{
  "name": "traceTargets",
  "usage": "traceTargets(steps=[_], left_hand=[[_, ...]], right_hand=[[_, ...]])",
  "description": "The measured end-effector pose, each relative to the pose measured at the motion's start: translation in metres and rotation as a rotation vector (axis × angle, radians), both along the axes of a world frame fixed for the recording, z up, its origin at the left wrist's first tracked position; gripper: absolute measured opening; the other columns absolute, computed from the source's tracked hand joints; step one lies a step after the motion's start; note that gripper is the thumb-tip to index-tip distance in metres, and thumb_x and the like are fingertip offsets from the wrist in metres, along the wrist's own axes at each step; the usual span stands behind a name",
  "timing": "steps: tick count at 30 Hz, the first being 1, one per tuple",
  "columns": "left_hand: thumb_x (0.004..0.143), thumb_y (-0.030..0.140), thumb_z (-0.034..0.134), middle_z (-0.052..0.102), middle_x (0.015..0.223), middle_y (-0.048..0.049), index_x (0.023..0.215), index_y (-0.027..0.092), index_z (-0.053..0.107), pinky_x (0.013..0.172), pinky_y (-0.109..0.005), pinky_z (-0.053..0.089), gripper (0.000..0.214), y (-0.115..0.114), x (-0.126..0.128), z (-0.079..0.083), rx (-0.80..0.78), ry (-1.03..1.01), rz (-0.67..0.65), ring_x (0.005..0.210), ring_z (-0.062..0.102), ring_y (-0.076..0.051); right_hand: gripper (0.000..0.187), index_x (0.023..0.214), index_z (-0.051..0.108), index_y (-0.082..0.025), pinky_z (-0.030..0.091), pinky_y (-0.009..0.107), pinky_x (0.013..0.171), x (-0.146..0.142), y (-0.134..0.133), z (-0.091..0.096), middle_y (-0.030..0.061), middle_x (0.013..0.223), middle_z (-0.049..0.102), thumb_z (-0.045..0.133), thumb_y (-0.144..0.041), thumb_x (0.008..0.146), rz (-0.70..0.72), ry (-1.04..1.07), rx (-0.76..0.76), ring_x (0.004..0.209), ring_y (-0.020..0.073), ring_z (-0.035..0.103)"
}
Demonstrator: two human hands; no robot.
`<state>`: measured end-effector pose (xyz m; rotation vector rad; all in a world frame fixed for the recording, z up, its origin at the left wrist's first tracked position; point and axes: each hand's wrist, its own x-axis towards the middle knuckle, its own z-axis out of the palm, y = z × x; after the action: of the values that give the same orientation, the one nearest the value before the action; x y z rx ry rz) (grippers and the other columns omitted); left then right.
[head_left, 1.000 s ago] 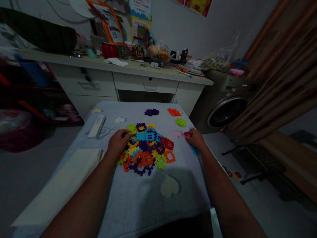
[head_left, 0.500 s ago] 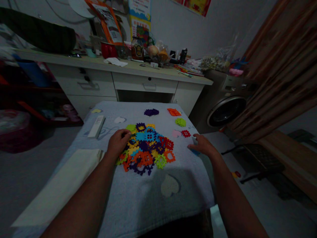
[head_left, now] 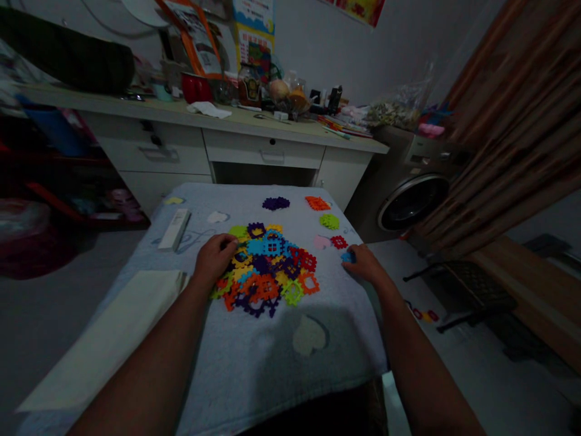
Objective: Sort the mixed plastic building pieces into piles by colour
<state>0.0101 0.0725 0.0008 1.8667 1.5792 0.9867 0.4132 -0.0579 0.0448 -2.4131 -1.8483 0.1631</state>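
Observation:
A mixed pile of notched plastic building pieces (head_left: 261,264) in several colours lies on the cloth-covered table. My left hand (head_left: 215,257) rests at the pile's left edge, fingers curled and thumb near the fingertips; anything inside them is hidden. At the table's right side, my right hand (head_left: 364,262) has its fingers closed on a blue building piece (head_left: 348,257), partly covered by the hand. Just beyond it lies a red piece (head_left: 339,242). Farther back are separate heaps of green pieces (head_left: 329,221), orange pieces (head_left: 317,203) and purple pieces (head_left: 276,203).
A long white box (head_left: 175,230) lies on the table's left side, with folded pale cloth or paper (head_left: 113,339) nearer me. Behind stands a cluttered desk with drawers (head_left: 267,149). To the right are a washing machine (head_left: 415,197) and a low stool (head_left: 472,287).
My right hand has come down and closed round the blue piece, its fingers spread before. My left hand stays at the pile's edge. The whole view has shifted slightly.

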Motion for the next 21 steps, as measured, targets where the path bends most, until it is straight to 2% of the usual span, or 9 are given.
traceTargets(steps=[6, 12, 16, 21], left_hand=[[0.078, 0.054, 0.049, 0.069, 0.091, -0.0056, 0.089, 0.020, 0.068, 0.076, -0.032, 0.047, 0.040, -0.001, 0.001, 0.001, 0.021, -0.004, 0.012, 0.085, 0.064, -0.023], [0.078, 0.054, 0.051, 0.070, 0.092, -0.0054, 0.092, 0.021, 0.068, 0.076, -0.032, 0.047, 0.039, -0.002, 0.002, 0.003, -0.006, -0.021, 0.007, 0.086, 0.064, -0.023], [0.078, 0.052, 0.052, 0.071, 0.094, -0.0054, 0.090, 0.022, 0.069, 0.078, -0.033, 0.048, 0.037, -0.003, 0.002, 0.003, 0.002, -0.038, 0.006, 0.087, 0.064, -0.023], [0.079, 0.051, 0.052, 0.070, 0.093, -0.0054, 0.089, 0.021, 0.068, 0.078, -0.033, 0.048, 0.036, -0.004, 0.001, 0.003, 0.017, -0.033, 0.006, 0.087, 0.064, -0.023]], right_hand=[[0.040, 0.115, 0.064, -0.014, 0.042, 0.033, 0.094, 0.006, -0.001, -0.005, 0.0128, 0.111, 0.060, 0.068, -0.031, 0.079, 0.024, 0.012, -0.049, 0.104, 0.0234, 0.057], [0.045, 0.116, 0.064, -0.017, 0.043, 0.035, 0.094, 0.005, 0.004, 0.003, 0.0129, 0.114, 0.061, 0.072, -0.037, 0.077, -0.003, -0.001, -0.039, 0.109, 0.0263, 0.057], [0.048, 0.122, 0.061, -0.016, 0.041, 0.037, 0.097, -0.016, 0.017, 0.013, 0.0146, 0.117, 0.060, 0.071, -0.036, 0.079, 0.040, 0.023, 0.037, 0.113, 0.0273, 0.055], [0.038, 0.121, 0.061, -0.019, 0.042, 0.037, 0.098, -0.067, 0.032, 0.016, 0.0104, 0.117, 0.062, 0.064, -0.034, 0.086, 0.295, 0.239, 0.200, 0.110, 0.0230, 0.057]])
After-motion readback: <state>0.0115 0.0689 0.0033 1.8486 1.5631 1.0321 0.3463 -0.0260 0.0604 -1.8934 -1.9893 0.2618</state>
